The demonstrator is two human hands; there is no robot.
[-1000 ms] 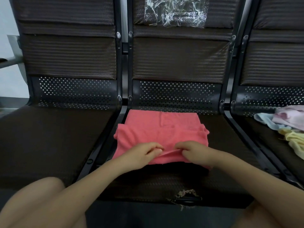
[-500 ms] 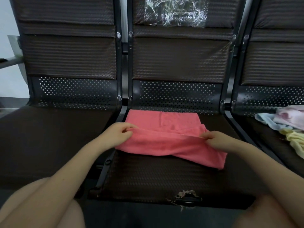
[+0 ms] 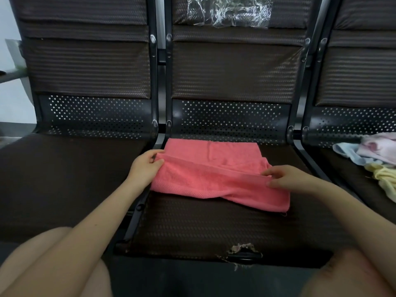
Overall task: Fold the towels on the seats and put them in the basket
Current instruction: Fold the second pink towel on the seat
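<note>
A pink towel (image 3: 216,174) lies on the middle seat (image 3: 203,228), partly folded, with its upper layer lifted into a ridge. My left hand (image 3: 145,166) pinches the left end of that ridge at the seat's left edge. My right hand (image 3: 287,179) pinches the right end, thumb under and fingers over the fold. The front flap of the towel hangs down onto the seat toward me. No basket is in view.
A heap of loose towels, pale pink (image 3: 379,148), light blue (image 3: 347,153) and yellow (image 3: 383,179), lies on the right seat. The left seat (image 3: 64,179) is bare. Crumpled clear plastic (image 3: 227,11) hangs on the middle backrest. The middle seat's front edge is torn (image 3: 242,249).
My hands started together at the towel's front middle, then slid apart to its left and right ends and lifted the fold. Since half a second ago they barely moved.
</note>
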